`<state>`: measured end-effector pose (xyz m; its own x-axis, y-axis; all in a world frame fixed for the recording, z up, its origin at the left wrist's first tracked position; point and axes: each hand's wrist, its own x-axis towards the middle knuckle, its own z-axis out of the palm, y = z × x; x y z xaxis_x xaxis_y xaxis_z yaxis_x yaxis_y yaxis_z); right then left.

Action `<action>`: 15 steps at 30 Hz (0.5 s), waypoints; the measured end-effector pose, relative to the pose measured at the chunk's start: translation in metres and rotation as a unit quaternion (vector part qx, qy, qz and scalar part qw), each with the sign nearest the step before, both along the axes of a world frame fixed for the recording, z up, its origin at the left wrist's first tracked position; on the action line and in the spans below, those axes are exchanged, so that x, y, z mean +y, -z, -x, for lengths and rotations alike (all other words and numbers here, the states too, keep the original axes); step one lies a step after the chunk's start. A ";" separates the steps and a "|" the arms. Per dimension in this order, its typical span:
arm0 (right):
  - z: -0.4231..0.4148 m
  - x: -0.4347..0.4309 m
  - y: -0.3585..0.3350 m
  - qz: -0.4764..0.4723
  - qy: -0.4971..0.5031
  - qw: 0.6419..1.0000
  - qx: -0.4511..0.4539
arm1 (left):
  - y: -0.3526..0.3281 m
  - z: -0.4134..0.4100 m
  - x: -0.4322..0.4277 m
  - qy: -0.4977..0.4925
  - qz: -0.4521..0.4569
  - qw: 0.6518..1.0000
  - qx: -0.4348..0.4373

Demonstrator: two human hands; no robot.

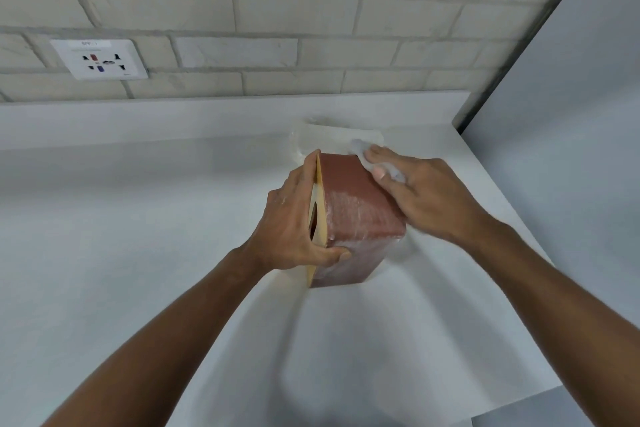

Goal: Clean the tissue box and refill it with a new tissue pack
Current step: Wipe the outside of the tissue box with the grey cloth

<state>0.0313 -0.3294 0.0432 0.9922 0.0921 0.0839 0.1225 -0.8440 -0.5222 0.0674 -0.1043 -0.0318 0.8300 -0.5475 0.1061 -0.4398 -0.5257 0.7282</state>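
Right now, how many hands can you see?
2. The left hand grips the tissue box from its left; the right hand holds a white wipe against its far right side.

A plain indoor room with a kitchen-like counter corner: a smooth white table [138,218] with a raised back lip runs along a pale brick-patterned wall [294,10]. A white multi-pin wall socket [100,59] sits above it, and a flat grey-white panel [571,97] closes the right side.
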 end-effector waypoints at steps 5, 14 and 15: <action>-0.019 0.025 -0.018 0.140 -0.049 0.989 0.027 | 0.001 -0.002 -0.001 0.004 -0.001 1.000 -0.001; -0.016 0.046 -0.018 0.122 -0.117 0.985 0.020 | 0.001 -0.002 0.002 0.000 0.001 1.000 -0.018; -0.013 0.038 -0.018 0.119 -0.115 0.986 0.022 | 0.000 -0.002 0.002 -0.002 -0.002 1.000 -0.014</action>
